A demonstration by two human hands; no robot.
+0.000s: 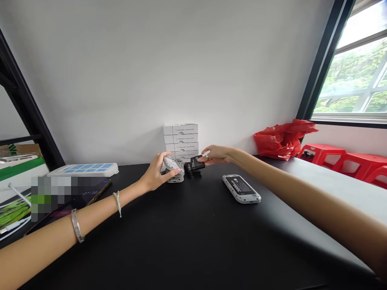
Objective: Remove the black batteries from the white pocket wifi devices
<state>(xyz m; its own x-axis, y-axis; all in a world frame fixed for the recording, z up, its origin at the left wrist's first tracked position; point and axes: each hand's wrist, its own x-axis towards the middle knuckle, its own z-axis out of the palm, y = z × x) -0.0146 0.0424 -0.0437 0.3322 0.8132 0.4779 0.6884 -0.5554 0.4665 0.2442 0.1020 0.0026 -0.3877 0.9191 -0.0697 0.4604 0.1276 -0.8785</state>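
My left hand (157, 173) is closed on a white device shell (171, 163) at the top of a small stack of similar white shells (177, 180). Just to the right, my right hand (216, 155) pinches a black battery (196, 162) with white print. Below that battery lie more black batteries (190, 171), partly hidden. Nearer and to the right, a white device (242, 188) rests on the black table with its back off, and a black battery marked 3000 shows in it.
White boxes (186, 139) are stacked against the wall. At the left are a white power strip (84, 169), a tablet or phone (96, 191) and cables (18, 221). A red plastic bag (281, 139) sits back right, with red stools (325, 152) beyond.
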